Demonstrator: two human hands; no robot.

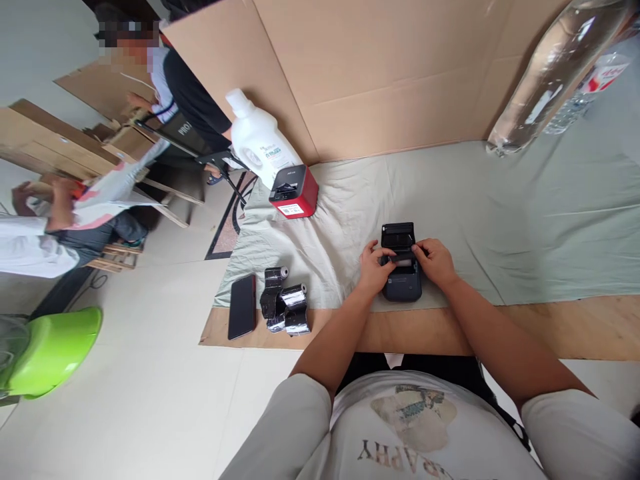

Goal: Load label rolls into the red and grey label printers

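Far left, near floor: a lime-green plastic stool (50, 350) on pale tiles. Behind it a second person's sleeve (30, 247) in white, hand raised near some cardboard boxes (55, 143); a third person sits farther back beside a black chair (200, 150).

Table's left near corner: a black phone (243, 307) lies flat, screen up, on bare wood. Just beside it, right, three label rolls (286, 308) in shiny black wrap, touching each other, white cores showing at the ends.

Farther back on the grey-green cloth (500, 220): a white jug (260, 140) with cap, tilted in this view, and right against it a red-and-black label printer (294, 192), lid shut.

Centre, near edge of the cloth: a small black printer (401, 263), lid flipped open and standing away from the person. A white roll shows in its well.

Left hand (374, 267) sits at the printer's left side, fingers curled over the open compartment's edge, thumb on top; it is pressing on the body, not wrapped around it. Right hand (436, 261) mirrors it on the right side, fingertips pinched in at the roll area. Whether the fingers actually grasp the roll itself, cannot tell; too small.

Behind all this a cardboard wall (380, 73) stands upright. Far right: clear plastic bottles (555, 73) lean in at the top corner, one with a red-white label.
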